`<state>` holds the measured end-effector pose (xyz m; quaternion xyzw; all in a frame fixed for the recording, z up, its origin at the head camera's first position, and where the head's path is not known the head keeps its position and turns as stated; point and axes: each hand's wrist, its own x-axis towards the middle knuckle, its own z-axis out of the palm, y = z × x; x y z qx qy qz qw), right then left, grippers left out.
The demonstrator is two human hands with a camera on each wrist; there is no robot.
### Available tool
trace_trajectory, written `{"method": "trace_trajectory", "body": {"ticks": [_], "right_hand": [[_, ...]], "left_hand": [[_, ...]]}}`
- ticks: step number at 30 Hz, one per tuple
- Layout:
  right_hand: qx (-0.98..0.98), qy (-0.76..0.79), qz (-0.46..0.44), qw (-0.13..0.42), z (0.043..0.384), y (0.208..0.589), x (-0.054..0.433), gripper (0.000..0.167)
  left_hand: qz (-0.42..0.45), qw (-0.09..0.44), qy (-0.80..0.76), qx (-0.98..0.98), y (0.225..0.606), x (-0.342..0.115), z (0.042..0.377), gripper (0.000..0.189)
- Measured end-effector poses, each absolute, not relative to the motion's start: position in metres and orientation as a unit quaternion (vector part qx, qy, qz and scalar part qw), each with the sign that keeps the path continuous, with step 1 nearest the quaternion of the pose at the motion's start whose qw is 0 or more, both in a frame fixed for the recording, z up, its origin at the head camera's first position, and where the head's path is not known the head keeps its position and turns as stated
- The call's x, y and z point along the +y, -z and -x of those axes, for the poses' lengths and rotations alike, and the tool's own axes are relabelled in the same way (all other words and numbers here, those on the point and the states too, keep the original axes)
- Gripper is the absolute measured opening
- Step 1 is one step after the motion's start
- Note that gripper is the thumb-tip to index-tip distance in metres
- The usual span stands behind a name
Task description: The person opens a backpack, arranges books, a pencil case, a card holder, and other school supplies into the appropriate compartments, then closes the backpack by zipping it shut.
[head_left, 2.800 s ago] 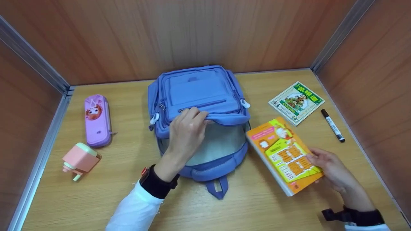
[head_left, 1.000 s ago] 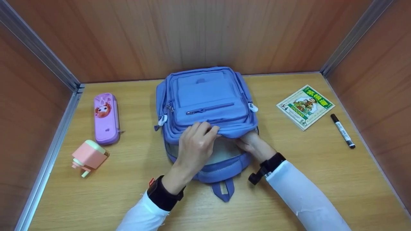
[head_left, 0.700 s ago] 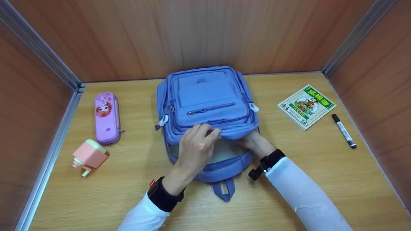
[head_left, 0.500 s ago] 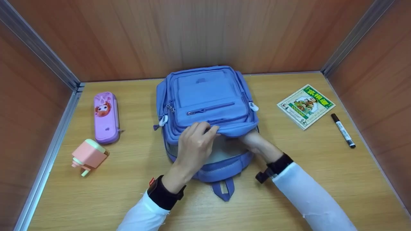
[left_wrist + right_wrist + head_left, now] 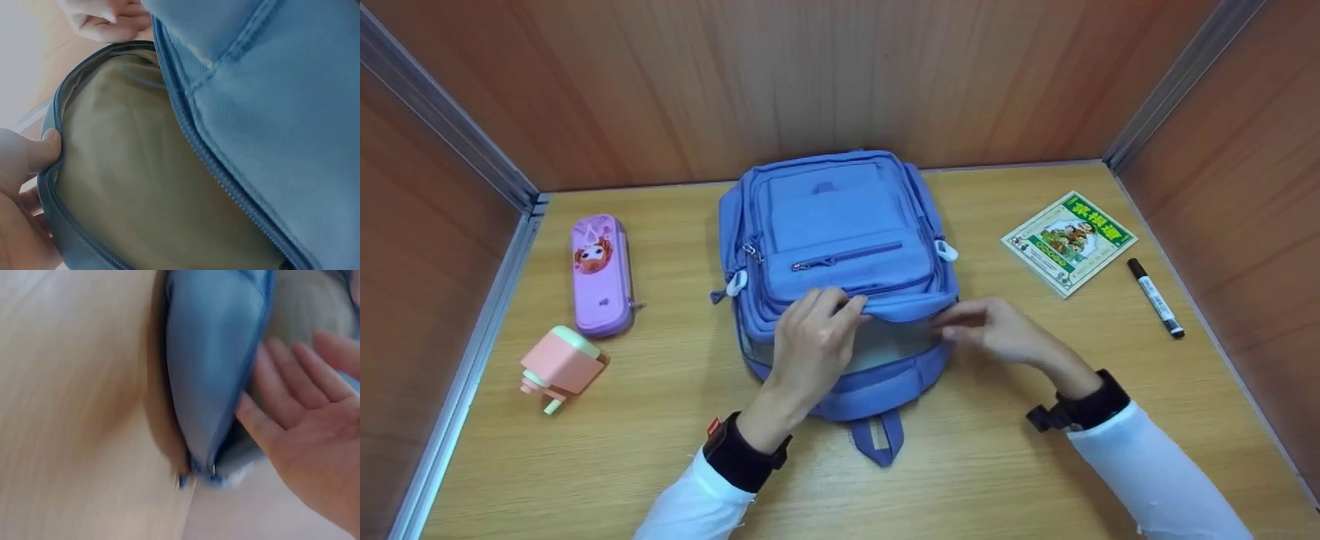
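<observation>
A blue backpack (image 5: 829,214) lies on the table with its main compartment unzipped towards me. My left hand (image 5: 814,341) pinches the zipped edge of the upper panel and holds it raised; the left wrist view shows the thumb (image 5: 48,149) over that edge and the pale lining (image 5: 129,146) inside. At the right side of the opening is my right hand (image 5: 1009,330), its fingertips by the mouth of the bag and nothing held. In the right wrist view its fingers (image 5: 281,382) are extended, palm visible. The orange book is out of sight.
Left of the backpack lie a purple pencil case (image 5: 601,277) and a pink pencil sharpener (image 5: 562,364) with a crank. On the right are a green-and-white booklet (image 5: 1069,244) and a black-capped marker (image 5: 1156,298). Wooden panels (image 5: 810,82) enclose the table's back and sides.
The right hand held the orange book beside the backpack, then reached into the opening; now it has drawn back out to the right without the book. The left hand keeps its pinch.
</observation>
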<state>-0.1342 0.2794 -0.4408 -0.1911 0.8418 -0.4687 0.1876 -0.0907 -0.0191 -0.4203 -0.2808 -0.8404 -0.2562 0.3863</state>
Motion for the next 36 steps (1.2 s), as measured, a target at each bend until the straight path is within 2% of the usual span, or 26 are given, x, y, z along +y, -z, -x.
{"method": "trace_trajectory", "body": {"ticks": [3, 5, 8, 10, 13, 16, 27, 36], "right_hand": [[0.858, 0.481, 0.116, 0.137, 0.147, 0.44, 0.303, 0.031], [0.874, 0.475, 0.062, 0.081, 0.158, 0.444, 0.32, 0.036], [0.91, 0.414, -0.019, 0.02, 0.174, 0.449, 0.346, 0.062], [0.925, 0.373, -0.067, 0.012, 0.184, 0.453, 0.363, 0.085], [0.938, 0.316, -0.129, 0.054, 0.195, 0.459, 0.383, 0.114], [0.94, 0.276, -0.175, 0.1, 0.202, 0.463, 0.394, 0.124], [0.926, 0.173, -0.296, 0.157, 0.22, 0.474, 0.383, 0.134], [0.895, 0.205, -0.354, 0.176, 0.228, 0.481, 0.38, 0.14]], "left_hand": [[0.283, 0.378, 0.258, -0.843, 0.424, -0.018, 0.089, 0.015], [0.284, 0.374, 0.256, -0.845, 0.425, -0.018, 0.088, 0.015], [0.284, 0.375, 0.252, -0.845, 0.427, -0.017, 0.087, 0.016], [0.284, 0.379, 0.248, -0.845, 0.426, -0.017, 0.087, 0.017], [0.284, 0.384, 0.244, -0.844, 0.426, -0.017, 0.088, 0.017], [0.286, 0.386, 0.239, -0.844, 0.426, -0.017, 0.088, 0.016], [0.292, 0.383, 0.238, -0.844, 0.429, -0.017, 0.086, 0.015], [0.295, 0.379, 0.236, -0.845, 0.429, -0.018, 0.086, 0.013]]}}
